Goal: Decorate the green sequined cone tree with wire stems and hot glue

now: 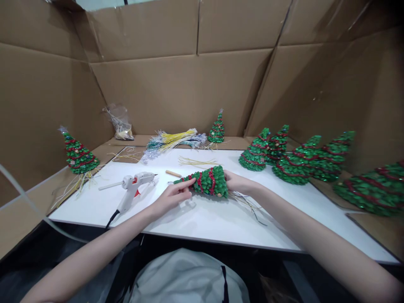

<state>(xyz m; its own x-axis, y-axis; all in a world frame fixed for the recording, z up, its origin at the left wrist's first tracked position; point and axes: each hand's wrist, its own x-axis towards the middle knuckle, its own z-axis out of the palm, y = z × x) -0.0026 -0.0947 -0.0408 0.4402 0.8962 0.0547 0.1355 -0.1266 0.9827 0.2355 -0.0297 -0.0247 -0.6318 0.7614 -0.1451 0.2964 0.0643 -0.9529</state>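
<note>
A small green Christmas tree (206, 183) with red garlands lies on its side above the white board, tip to the left. My left hand (176, 193) is closed about its narrow end, with the index finger laid along the garland. At the base, my right hand (235, 183) grips the tree; its fingertips are hidden behind the base. Thin wires (249, 204) trail out of that base to the right. Just beyond my left hand lies a wooden-handled tool (173, 173), its far end partly hidden. A white glue gun (134, 187) rests further left.
Finished-looking trees stand at the left (80, 155), the back (216, 128) and the right (255, 151). Bundled wires (176, 139) and a plastic bag (121, 124) sit along the back. Cardboard walls (176, 92) enclose the white board (186, 219). A pale cable (28, 195) crosses the left side.
</note>
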